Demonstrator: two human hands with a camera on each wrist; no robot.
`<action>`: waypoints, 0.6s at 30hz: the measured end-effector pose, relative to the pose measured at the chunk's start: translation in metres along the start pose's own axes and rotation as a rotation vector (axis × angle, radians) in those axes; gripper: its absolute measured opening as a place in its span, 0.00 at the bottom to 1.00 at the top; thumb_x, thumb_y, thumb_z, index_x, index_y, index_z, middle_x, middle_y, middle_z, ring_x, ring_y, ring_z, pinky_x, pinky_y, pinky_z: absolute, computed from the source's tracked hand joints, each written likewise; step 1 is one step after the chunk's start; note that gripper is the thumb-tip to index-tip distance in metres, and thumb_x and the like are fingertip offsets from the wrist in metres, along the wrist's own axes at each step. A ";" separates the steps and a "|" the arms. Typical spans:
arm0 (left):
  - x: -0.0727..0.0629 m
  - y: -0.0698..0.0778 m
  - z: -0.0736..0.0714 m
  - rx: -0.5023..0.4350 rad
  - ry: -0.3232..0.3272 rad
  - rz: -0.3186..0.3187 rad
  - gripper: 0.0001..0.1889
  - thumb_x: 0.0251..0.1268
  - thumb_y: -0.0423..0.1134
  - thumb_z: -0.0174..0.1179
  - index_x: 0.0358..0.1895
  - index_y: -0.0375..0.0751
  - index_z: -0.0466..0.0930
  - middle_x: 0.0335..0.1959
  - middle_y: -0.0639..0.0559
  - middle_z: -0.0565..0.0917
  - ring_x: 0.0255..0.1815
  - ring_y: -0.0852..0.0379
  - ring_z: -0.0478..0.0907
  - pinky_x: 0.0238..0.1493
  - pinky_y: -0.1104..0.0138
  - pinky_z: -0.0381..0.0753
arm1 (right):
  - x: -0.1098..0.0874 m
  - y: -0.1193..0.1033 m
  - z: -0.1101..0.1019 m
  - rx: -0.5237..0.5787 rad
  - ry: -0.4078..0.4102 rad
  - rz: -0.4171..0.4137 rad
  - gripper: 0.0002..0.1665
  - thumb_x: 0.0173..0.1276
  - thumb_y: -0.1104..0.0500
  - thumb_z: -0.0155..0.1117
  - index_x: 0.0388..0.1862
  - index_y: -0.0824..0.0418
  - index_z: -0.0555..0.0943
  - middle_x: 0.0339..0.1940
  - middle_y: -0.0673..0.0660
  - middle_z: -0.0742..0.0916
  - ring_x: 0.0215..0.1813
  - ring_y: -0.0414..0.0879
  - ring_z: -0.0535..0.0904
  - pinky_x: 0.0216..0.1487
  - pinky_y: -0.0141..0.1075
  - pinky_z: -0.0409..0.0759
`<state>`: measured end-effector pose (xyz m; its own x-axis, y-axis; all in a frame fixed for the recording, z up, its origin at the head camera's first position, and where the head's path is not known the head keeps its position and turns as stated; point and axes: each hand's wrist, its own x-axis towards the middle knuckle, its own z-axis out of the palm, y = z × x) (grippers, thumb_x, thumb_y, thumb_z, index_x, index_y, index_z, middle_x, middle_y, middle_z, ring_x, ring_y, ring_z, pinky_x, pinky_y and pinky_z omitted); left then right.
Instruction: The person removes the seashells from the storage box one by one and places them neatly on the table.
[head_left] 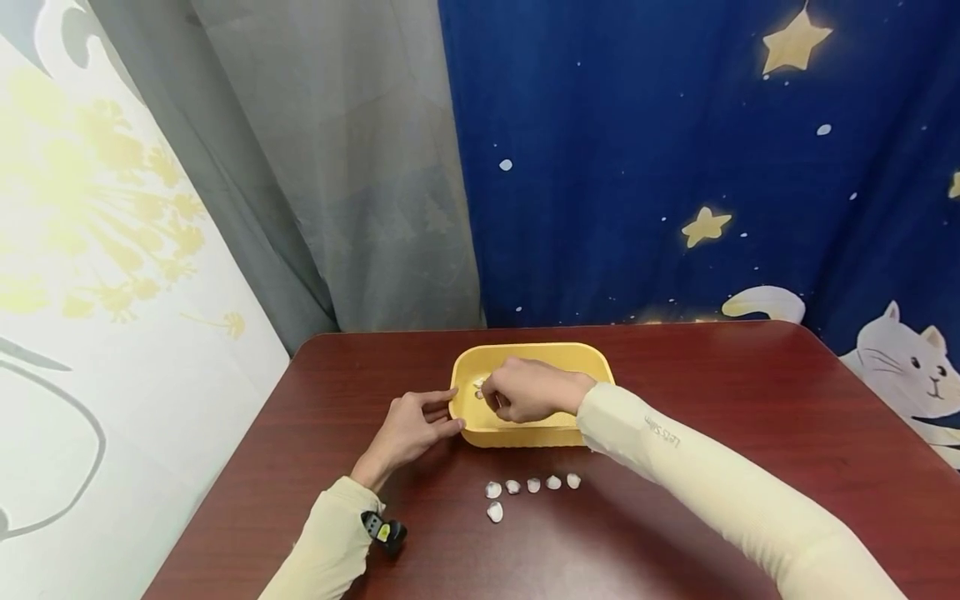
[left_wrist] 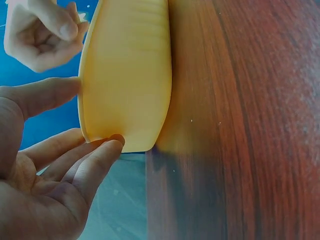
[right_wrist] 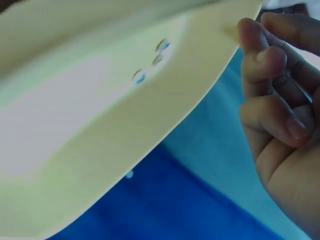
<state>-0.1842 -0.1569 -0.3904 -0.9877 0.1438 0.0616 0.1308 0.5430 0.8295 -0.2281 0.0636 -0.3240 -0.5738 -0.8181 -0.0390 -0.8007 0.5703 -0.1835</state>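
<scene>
Second row: one shell [head_left: 495, 512]; I judge it just begun.
First row: five shells [head_left: 533, 485] laid.
Left hand [head_left: 408, 429]: holds yellow bin [head_left: 517, 437] by its end.
Right hand [head_left: 528, 389]: curled over bin; if it pinches something, I cannot tell.
Inside bin: at least three shells [right_wrist: 139, 76] left.

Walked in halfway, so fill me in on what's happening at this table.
A person's left hand holds the left end of a yellow tub, while the right hand is over the tub, fingers bent; whether it holds anything is unclear. At least three small shells lie inside. On the table, nearer the person, five white shells form a row, with a sixth shell below the leftmost.
</scene>
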 end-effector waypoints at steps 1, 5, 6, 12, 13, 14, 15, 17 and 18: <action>0.000 0.000 0.000 -0.001 0.001 -0.004 0.29 0.58 0.38 0.73 0.64 0.38 0.80 0.63 0.40 0.82 0.56 0.48 0.86 0.50 0.62 0.89 | 0.002 0.003 -0.001 0.000 0.000 0.006 0.08 0.61 0.64 0.66 0.25 0.51 0.83 0.22 0.43 0.83 0.25 0.36 0.75 0.28 0.26 0.75; -0.001 0.000 0.001 -0.009 0.005 -0.010 0.29 0.57 0.37 0.73 0.64 0.37 0.80 0.63 0.40 0.82 0.56 0.49 0.86 0.50 0.62 0.89 | 0.014 0.015 -0.004 -0.004 -0.004 0.043 0.08 0.61 0.64 0.66 0.26 0.52 0.84 0.24 0.45 0.84 0.26 0.37 0.76 0.28 0.27 0.76; -0.001 0.000 0.001 -0.010 0.005 -0.011 0.29 0.57 0.37 0.73 0.64 0.37 0.80 0.63 0.40 0.83 0.56 0.49 0.87 0.50 0.62 0.89 | 0.017 0.019 -0.005 -0.006 -0.008 0.055 0.08 0.61 0.64 0.66 0.26 0.52 0.84 0.24 0.45 0.84 0.26 0.37 0.75 0.28 0.27 0.75; -0.001 0.000 0.000 -0.011 -0.004 -0.011 0.29 0.57 0.36 0.73 0.64 0.36 0.79 0.63 0.40 0.83 0.56 0.48 0.86 0.51 0.62 0.89 | 0.039 0.036 -0.001 -0.028 -0.013 0.110 0.11 0.62 0.65 0.66 0.22 0.51 0.82 0.22 0.45 0.82 0.26 0.38 0.74 0.25 0.26 0.71; -0.001 0.000 0.001 -0.009 -0.003 -0.011 0.29 0.57 0.36 0.73 0.64 0.36 0.79 0.63 0.40 0.83 0.56 0.48 0.86 0.51 0.61 0.89 | 0.043 0.039 0.001 -0.036 -0.007 0.116 0.12 0.62 0.65 0.66 0.21 0.51 0.82 0.21 0.45 0.81 0.26 0.38 0.74 0.25 0.26 0.70; -0.001 0.000 0.001 -0.012 -0.003 -0.016 0.29 0.57 0.36 0.73 0.64 0.37 0.80 0.63 0.40 0.83 0.56 0.48 0.86 0.51 0.61 0.89 | 0.046 0.041 0.003 -0.043 -0.004 0.121 0.13 0.62 0.65 0.65 0.21 0.51 0.81 0.21 0.44 0.81 0.26 0.37 0.73 0.25 0.25 0.70; -0.001 0.001 0.001 -0.014 -0.003 -0.023 0.29 0.57 0.36 0.73 0.64 0.37 0.80 0.63 0.41 0.83 0.56 0.49 0.86 0.51 0.61 0.89 | 0.049 0.043 0.005 -0.049 0.002 0.124 0.13 0.62 0.66 0.65 0.20 0.51 0.81 0.21 0.44 0.81 0.26 0.37 0.73 0.25 0.25 0.69; -0.001 0.001 0.001 -0.015 -0.006 -0.025 0.29 0.57 0.37 0.74 0.64 0.37 0.80 0.63 0.41 0.82 0.56 0.49 0.86 0.51 0.62 0.89 | 0.055 0.047 0.009 -0.056 0.008 0.138 0.14 0.61 0.66 0.65 0.19 0.50 0.80 0.20 0.44 0.80 0.25 0.37 0.73 0.24 0.25 0.69; 0.000 0.001 0.001 -0.016 -0.009 -0.027 0.29 0.57 0.37 0.74 0.64 0.37 0.80 0.63 0.41 0.82 0.56 0.49 0.86 0.51 0.62 0.89 | 0.057 0.047 0.011 -0.060 0.010 0.147 0.14 0.61 0.66 0.66 0.19 0.50 0.79 0.20 0.43 0.80 0.25 0.37 0.73 0.25 0.25 0.69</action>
<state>-0.1837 -0.1557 -0.3903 -0.9901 0.1364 0.0338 0.1022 0.5336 0.8396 -0.2971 0.0431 -0.3456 -0.6868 -0.7251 -0.0511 -0.7168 0.6872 -0.1177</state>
